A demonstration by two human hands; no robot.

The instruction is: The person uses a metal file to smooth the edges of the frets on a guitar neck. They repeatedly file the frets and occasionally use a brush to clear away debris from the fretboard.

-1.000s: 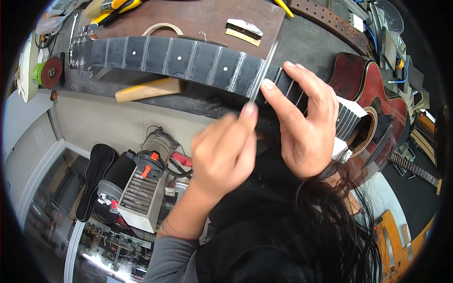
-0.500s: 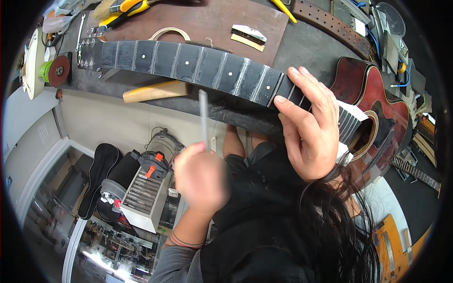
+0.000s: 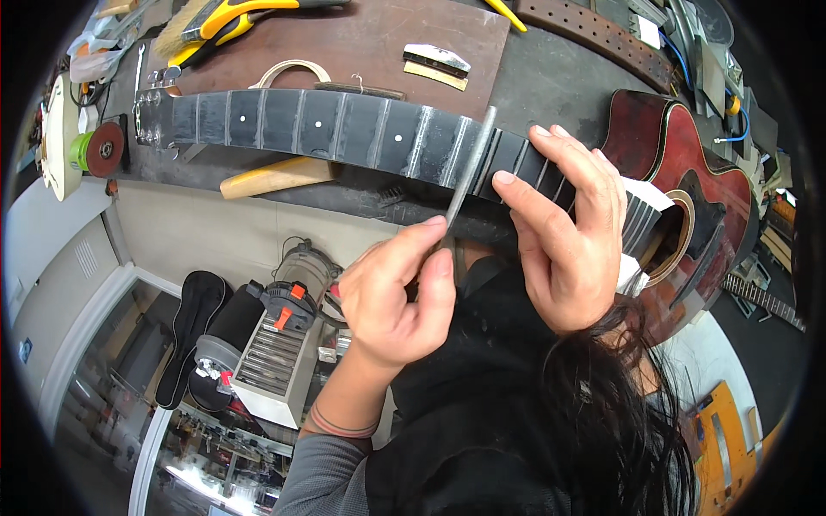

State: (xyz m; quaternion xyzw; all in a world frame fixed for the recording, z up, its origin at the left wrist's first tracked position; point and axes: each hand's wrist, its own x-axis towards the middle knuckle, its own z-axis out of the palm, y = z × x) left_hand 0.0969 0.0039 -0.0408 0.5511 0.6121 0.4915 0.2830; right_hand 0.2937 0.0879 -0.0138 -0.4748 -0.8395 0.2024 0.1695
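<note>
A red acoustic guitar (image 3: 727, 191) lies on the workbench, its dark fretboard (image 3: 361, 133) stretching left toward the headstock (image 3: 153, 119). Pale marks run along several fret lines. My left hand (image 3: 400, 297) is closed on the lower end of a thin grey metal file (image 3: 471, 168), which slants across the fretboard near a fret line. My right hand (image 3: 572, 228) rests on the fretboard just right of the file, fingers spread and fingertips on its surface. White paper or tape (image 3: 645, 193) covers part of the guitar beside that hand, near the soundhole (image 3: 675, 232).
Behind the neck lie a brush (image 3: 185, 34), yellow-black tools (image 3: 228, 17), a harmonica-like piece (image 3: 437, 60) and a perforated brown strap (image 3: 594, 34). A wooden wedge (image 3: 280, 176) sits at the bench's front edge. A green-rimmed disc (image 3: 101, 150) stands left of the headstock.
My left hand has moved right and up, bringing the file from in front of the bench edge onto the fretboard. My right hand stays on the fretboard. The whole view has shifted slightly.
</note>
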